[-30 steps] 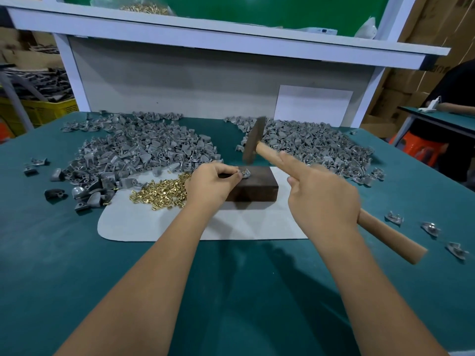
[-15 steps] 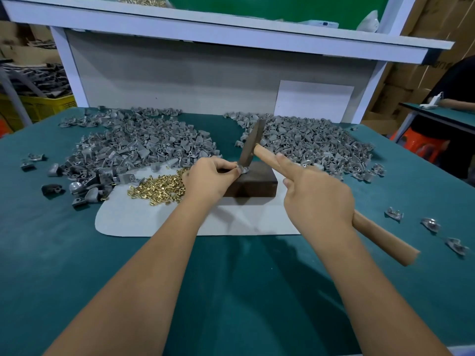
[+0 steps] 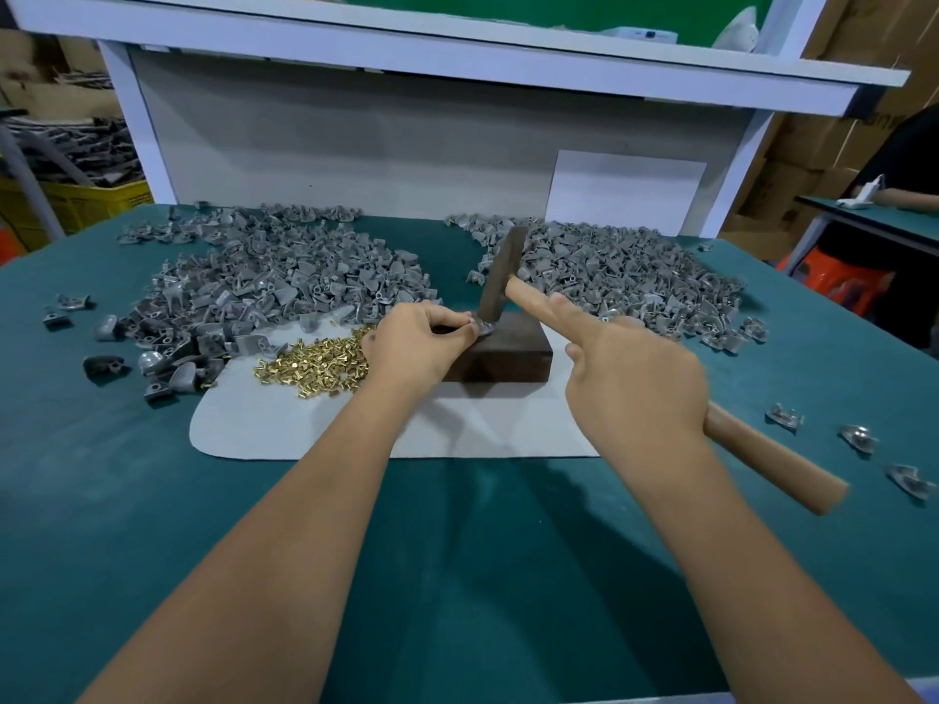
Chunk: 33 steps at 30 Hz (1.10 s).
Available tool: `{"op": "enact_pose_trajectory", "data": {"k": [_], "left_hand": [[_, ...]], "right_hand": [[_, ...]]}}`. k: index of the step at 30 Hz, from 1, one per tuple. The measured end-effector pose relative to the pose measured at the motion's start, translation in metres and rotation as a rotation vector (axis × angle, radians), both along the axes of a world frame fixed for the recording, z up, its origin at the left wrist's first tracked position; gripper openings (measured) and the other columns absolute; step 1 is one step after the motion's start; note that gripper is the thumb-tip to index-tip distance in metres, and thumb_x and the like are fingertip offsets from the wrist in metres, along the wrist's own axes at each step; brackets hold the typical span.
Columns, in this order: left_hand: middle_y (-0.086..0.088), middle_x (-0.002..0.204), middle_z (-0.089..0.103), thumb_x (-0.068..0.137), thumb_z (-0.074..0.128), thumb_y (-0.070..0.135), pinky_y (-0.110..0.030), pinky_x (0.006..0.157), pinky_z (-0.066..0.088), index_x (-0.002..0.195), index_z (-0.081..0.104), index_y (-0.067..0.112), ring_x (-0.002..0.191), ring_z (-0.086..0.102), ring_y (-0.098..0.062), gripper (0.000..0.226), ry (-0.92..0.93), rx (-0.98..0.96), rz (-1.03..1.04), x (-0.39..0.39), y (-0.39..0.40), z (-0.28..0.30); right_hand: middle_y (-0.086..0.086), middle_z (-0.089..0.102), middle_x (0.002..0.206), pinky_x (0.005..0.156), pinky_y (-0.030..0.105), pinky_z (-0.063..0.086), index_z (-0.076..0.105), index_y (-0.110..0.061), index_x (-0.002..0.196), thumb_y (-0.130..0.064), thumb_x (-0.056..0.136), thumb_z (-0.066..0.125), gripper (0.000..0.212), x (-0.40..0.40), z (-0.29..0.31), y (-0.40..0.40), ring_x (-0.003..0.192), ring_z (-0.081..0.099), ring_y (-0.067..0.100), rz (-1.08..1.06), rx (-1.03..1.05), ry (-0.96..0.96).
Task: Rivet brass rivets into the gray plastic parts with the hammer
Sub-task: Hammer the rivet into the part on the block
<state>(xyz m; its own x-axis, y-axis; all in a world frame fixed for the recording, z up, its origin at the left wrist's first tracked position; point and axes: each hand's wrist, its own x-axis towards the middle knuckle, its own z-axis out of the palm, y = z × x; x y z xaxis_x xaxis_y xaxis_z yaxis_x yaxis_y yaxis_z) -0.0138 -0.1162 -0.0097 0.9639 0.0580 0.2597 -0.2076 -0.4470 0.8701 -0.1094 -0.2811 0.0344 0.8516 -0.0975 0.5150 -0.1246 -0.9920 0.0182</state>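
Note:
My left hand (image 3: pixel 416 343) pinches a small gray plastic part (image 3: pixel 485 327) on the top left corner of a dark wooden block (image 3: pixel 503 355). My right hand (image 3: pixel 630 378) grips the wooden handle of the hammer (image 3: pixel 500 282), index finger stretched along the handle. The hammer's dark metal head stands nearly upright with its lower end down on the part. A heap of brass rivets (image 3: pixel 315 360) lies just left of my left hand, on a pale mat (image 3: pixel 284 429).
Two big piles of gray parts lie at the back, a left pile (image 3: pixel 269 282) and a right pile (image 3: pixel 625 276). Loose parts (image 3: pixel 858 439) sit at the right table edge. A white shelf frame (image 3: pixel 457 58) stands behind. Another person sits at the far right.
The hammer head has come down from above the block onto the part. My left hand keeps pinching the part in the same place.

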Motion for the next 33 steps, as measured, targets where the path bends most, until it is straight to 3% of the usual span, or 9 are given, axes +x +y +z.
{"op": "enact_pose_trajectory", "data": {"k": [2, 8, 11, 16, 21, 24, 26, 30, 33], "left_hand": [[0.018, 0.096, 0.072, 0.085, 0.075, 0.035, -0.039, 0.105, 0.041, 0.089, 0.079, 0.030, 0.111, 0.063, -0.011, 0.007, -0.004, -0.014, -0.001, 0.0000, -0.0003, -0.0007], [0.020, 0.098, 0.073, 0.084, 0.075, 0.039, -0.048, 0.106, 0.040, 0.075, 0.072, 0.041, 0.111, 0.062, -0.011, 0.010, 0.003, 0.018, 0.003, -0.0013, 0.0001, 0.0008], [0.032, 0.087, 0.066, 0.084, 0.075, 0.038, -0.048, 0.109, 0.037, 0.074, 0.073, 0.041, 0.110, 0.061, -0.007, 0.011, -0.020, 0.015, -0.002, -0.0023, 0.0000, -0.0005], [0.028, 0.087, 0.066, 0.085, 0.074, 0.040, -0.048, 0.107, 0.039, 0.069, 0.068, 0.044, 0.111, 0.062, -0.010, 0.018, -0.009, 0.044, 0.007, -0.0026, -0.0005, 0.0012], [0.037, 0.079, 0.061, 0.084, 0.074, 0.040, -0.048, 0.110, 0.036, 0.063, 0.067, 0.047, 0.111, 0.060, -0.006, 0.023, -0.016, 0.035, 0.011, -0.0023, 0.0003, 0.0010], [0.027, 0.084, 0.067, 0.084, 0.075, 0.039, -0.049, 0.107, 0.039, 0.065, 0.067, 0.046, 0.108, 0.063, -0.011, 0.022, -0.013, 0.018, -0.003, -0.0022, 0.0001, 0.0010], [0.030, 0.083, 0.065, 0.084, 0.075, 0.040, -0.049, 0.108, 0.038, 0.064, 0.066, 0.047, 0.110, 0.062, -0.010, 0.023, -0.024, 0.026, 0.010, -0.0025, -0.0002, 0.0012], [0.032, 0.081, 0.063, 0.083, 0.075, 0.039, -0.047, 0.110, 0.036, 0.062, 0.065, 0.047, 0.112, 0.061, -0.010, 0.025, -0.015, 0.019, 0.015, -0.0018, -0.0005, -0.0005], [0.033, 0.079, 0.062, 0.084, 0.075, 0.037, -0.049, 0.109, 0.037, 0.062, 0.065, 0.046, 0.111, 0.061, -0.011, 0.026, -0.016, 0.008, 0.010, -0.0021, 0.0000, -0.0005]], "right_hand": [[-0.003, 0.039, 0.078, 0.051, 0.029, 0.024, 0.028, -0.049, 0.141, -0.024, 0.094, 0.049, 0.057, -0.0002, 0.0030, -0.0001, 0.061, 0.037, 0.023, -0.012, 0.042, -0.028], [0.001, 0.054, 0.088, 0.052, 0.030, 0.025, 0.028, -0.052, 0.140, -0.025, 0.096, 0.046, 0.055, 0.0026, 0.0001, -0.0025, 0.064, 0.038, 0.023, 0.014, 0.100, 0.002], [0.000, 0.045, 0.076, 0.050, 0.028, 0.024, 0.034, -0.048, 0.140, -0.023, 0.095, 0.048, 0.053, 0.0003, 0.0020, -0.0046, 0.058, 0.039, 0.022, 0.003, 0.211, -0.161], [-0.001, 0.042, 0.081, 0.054, 0.030, 0.026, 0.026, -0.050, 0.141, -0.022, 0.095, 0.046, 0.057, 0.0041, -0.0023, -0.0029, 0.065, 0.041, 0.024, -0.002, 0.072, 0.013], [0.000, 0.041, 0.074, 0.046, 0.023, 0.011, 0.037, -0.046, 0.139, -0.018, 0.090, 0.056, 0.060, 0.0000, -0.0008, -0.0027, 0.056, 0.032, 0.022, -0.034, 0.059, -0.152], [0.000, 0.052, 0.082, 0.049, 0.027, 0.018, 0.029, -0.051, 0.140, -0.021, 0.094, 0.050, 0.058, 0.0033, -0.0032, -0.0028, 0.062, 0.036, 0.022, 0.007, -0.004, -0.028], [-0.001, 0.046, 0.079, 0.050, 0.027, 0.021, 0.030, -0.051, 0.140, -0.022, 0.094, 0.050, 0.057, 0.0034, -0.0011, -0.0035, 0.061, 0.037, 0.022, -0.006, 0.052, -0.052], [-0.003, 0.040, 0.074, 0.045, 0.024, 0.013, 0.032, -0.051, 0.139, -0.023, 0.093, 0.052, 0.057, 0.0025, 0.0017, -0.0029, 0.057, 0.035, 0.021, 0.001, 0.052, -0.106], [0.000, 0.050, 0.082, 0.051, 0.028, 0.024, 0.027, -0.052, 0.141, -0.024, 0.094, 0.050, 0.059, 0.0040, 0.0028, -0.0027, 0.062, 0.043, 0.024, 0.029, 0.036, -0.029]]}}
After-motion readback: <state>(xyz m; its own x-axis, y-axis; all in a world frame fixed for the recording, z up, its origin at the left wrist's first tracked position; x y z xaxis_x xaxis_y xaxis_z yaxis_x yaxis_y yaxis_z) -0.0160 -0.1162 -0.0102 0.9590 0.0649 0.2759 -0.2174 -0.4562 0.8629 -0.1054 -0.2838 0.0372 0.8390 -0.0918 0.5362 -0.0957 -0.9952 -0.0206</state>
